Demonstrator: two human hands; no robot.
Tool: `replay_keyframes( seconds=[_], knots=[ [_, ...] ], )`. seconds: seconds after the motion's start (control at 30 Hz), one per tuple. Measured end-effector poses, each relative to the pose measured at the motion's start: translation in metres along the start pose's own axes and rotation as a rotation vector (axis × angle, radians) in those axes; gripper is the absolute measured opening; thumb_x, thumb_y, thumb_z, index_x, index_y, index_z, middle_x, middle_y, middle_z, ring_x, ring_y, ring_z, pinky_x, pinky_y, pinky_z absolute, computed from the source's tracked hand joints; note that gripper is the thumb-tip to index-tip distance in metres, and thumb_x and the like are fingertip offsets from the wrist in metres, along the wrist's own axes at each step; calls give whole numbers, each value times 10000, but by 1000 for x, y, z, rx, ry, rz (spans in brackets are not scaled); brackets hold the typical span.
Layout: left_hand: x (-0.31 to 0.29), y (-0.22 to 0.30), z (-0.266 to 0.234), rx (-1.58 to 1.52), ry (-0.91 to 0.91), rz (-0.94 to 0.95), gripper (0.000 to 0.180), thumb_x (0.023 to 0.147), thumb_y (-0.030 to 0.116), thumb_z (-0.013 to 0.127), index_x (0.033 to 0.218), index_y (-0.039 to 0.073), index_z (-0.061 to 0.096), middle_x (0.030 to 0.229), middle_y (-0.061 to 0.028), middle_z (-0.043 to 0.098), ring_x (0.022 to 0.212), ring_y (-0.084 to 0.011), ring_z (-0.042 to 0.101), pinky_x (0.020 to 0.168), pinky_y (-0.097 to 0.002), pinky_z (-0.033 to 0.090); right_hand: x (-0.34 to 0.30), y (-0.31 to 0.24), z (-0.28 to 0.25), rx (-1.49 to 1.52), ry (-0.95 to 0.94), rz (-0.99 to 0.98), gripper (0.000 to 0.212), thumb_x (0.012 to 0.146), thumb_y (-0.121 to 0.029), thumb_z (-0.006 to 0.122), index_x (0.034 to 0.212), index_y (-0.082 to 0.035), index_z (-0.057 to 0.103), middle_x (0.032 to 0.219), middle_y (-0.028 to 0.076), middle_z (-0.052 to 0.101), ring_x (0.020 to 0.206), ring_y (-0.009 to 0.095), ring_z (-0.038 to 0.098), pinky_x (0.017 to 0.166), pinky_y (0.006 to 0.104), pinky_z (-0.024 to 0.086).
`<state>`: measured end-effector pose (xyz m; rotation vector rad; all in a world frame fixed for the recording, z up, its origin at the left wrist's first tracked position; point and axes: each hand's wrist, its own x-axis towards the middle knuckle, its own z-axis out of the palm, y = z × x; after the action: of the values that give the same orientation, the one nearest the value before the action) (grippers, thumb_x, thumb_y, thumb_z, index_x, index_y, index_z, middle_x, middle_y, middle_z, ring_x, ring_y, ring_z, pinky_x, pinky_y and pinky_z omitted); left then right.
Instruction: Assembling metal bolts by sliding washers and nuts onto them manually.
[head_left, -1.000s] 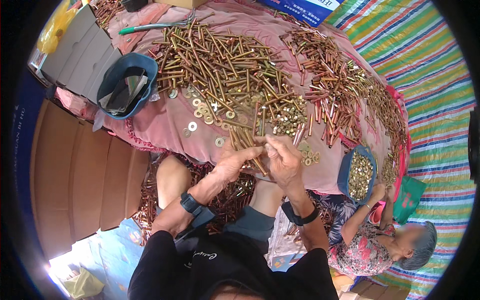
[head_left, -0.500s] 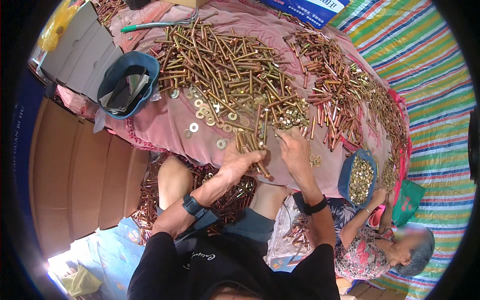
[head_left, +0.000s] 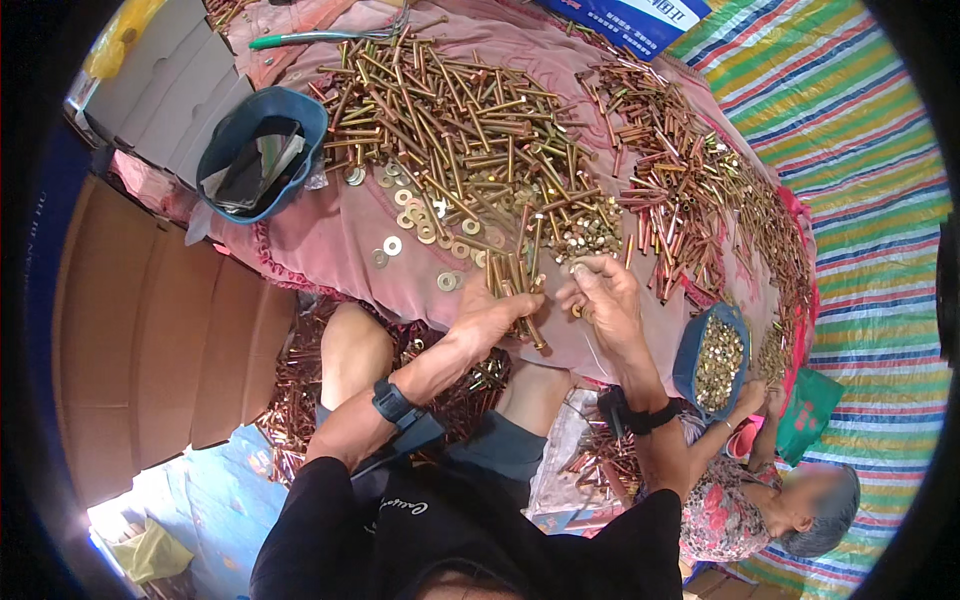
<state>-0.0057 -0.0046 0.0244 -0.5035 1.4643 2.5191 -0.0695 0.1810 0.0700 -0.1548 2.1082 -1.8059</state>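
My left hand (head_left: 486,320) is closed round a bundle of long brass-coloured bolts (head_left: 513,272), which stick out past its thumb and fingers. Just right of it, my right hand (head_left: 612,302) has its thumb and fingertips drawn together. A small gold piece shows by those fingers, too small to tell whether nut or washer. Beyond the right hand lies a little heap of nuts (head_left: 590,232). Flat ring washers (head_left: 425,230) are scattered on the pink cloth (head_left: 345,250), left of the bundle. A big heap of loose bolts (head_left: 450,120) spreads behind them.
More bolts (head_left: 675,190) cover the cloth's right side. A blue tub of nuts (head_left: 688,365) stands near a co-worker (head_left: 735,500), whose hands are beside it. At left are a blue bin (head_left: 215,165) with dark contents and cardboard boxes (head_left: 150,340). A green-handled tool (head_left: 290,40) lies far left.
My right hand has drawn back from the nut heap and turned, its fingers now curled together. My left hand keeps the bolts, nearly in place. The co-worker has shifted slightly.
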Motion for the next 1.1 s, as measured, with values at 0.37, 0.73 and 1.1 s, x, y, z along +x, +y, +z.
replay_keyframes(
  seconds=[0.37,0.73,1.1],
  knots=[
    [-2,5,6,-31,-15,55,325,798,4,776,1093,16,638,946,-70,712,844,-169,688,682,-339,588,-15,3,0,160,-67,-54,254,1031,-131,614,1222,27,665,965,67,679,746,129,667,639,244,537],
    [1,-1,6,22,-27,54,292,803,-20,738,1085,13,671,924,-53,716,794,-142,678,720,-309,577,-18,-20,27,-496,22,-558,188,948,-44,676,1118,25,720,1052,151,695,952,232,681,811,317,536],
    [-4,8,8,5,-20,8,326,796,-42,701,1117,-3,659,904,-58,708,776,-146,667,684,-303,554,-13,-21,28,-489,-7,-663,138,892,22,705,1030,14,710,1034,144,695,931,229,688,824,323,546]
  ],
)
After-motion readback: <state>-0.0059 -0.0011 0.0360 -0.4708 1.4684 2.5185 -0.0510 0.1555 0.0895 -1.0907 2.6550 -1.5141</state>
